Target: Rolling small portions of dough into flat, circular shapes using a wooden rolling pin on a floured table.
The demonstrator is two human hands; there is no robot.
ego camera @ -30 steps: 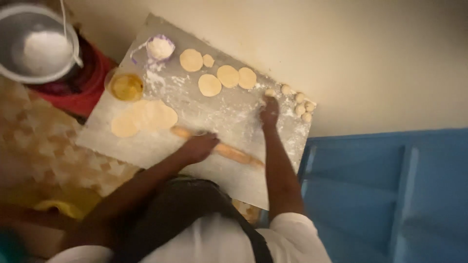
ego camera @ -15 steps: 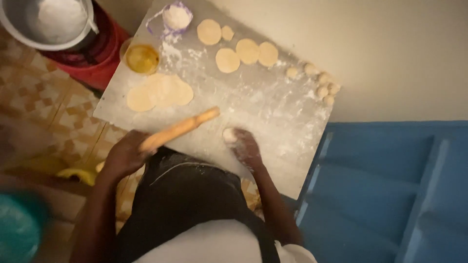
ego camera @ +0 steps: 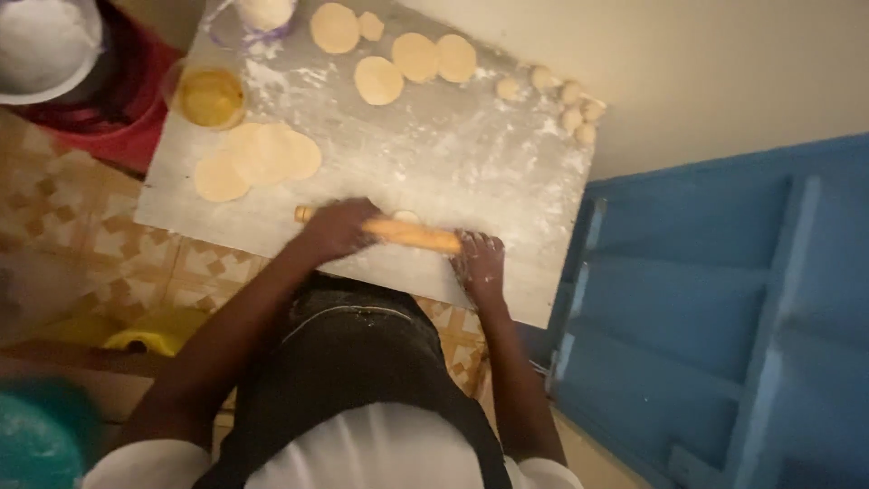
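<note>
Both my hands are on the rolling pin [ego camera: 398,232] now. Half a second ago only my left hand held it, tipped up at a slant, and my right hand sat on a little dough ball. Now the pin lies flat across the near part of the floury board [ego camera: 471,172]. My left hand [ego camera: 337,226] has its fingers curled over the pin near its left end. My right hand [ego camera: 480,258], all white with flour, presses on the right end, but I cannot tell if those fingers are bent or flat. A bit of pale dough [ego camera: 406,216] peeks out just behind the pin. The flat dough rounds [ego camera: 262,156] still lie near the yellow cup [ego camera: 210,96].
</note>
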